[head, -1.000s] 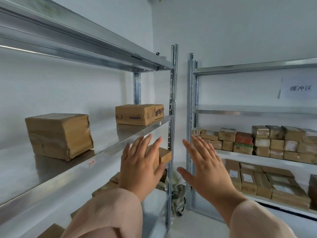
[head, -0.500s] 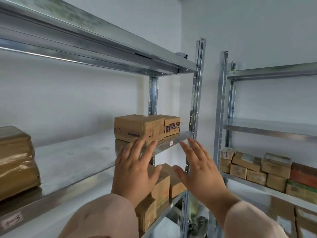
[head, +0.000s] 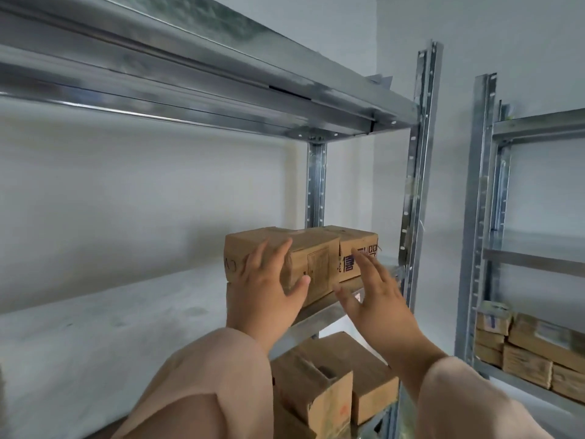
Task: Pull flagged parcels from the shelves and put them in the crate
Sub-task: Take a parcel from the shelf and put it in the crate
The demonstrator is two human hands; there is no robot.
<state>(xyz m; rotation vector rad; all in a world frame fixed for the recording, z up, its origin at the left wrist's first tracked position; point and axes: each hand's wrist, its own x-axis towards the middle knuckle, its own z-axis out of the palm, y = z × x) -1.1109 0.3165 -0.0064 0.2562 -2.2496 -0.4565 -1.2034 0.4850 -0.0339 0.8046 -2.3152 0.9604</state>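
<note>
Two brown cardboard parcels stand side by side at the right end of the metal shelf [head: 95,327]. The nearer, larger parcel [head: 310,258] has a printed label on its front face; the smaller parcel [head: 357,248] behind it carries dark printed characters. My left hand [head: 269,289] lies against the larger parcel's left front with straight spread fingers. My right hand [head: 376,296] is raised with spread fingers in front of the smaller parcel; whether it touches is unclear. No crate is in view.
A steel upright [head: 414,185] stands just right of the parcels. More cardboard boxes [head: 326,384] sit on the shelf below. A second rack [head: 481,217] at the right holds several taped parcels [head: 525,353]. The upper shelf beam [head: 190,74] runs overhead.
Both hands have moved up and forward from below the shelf edge to the two parcels. The view has shifted right and closer, and the wrapped parcel at the left has left the frame.
</note>
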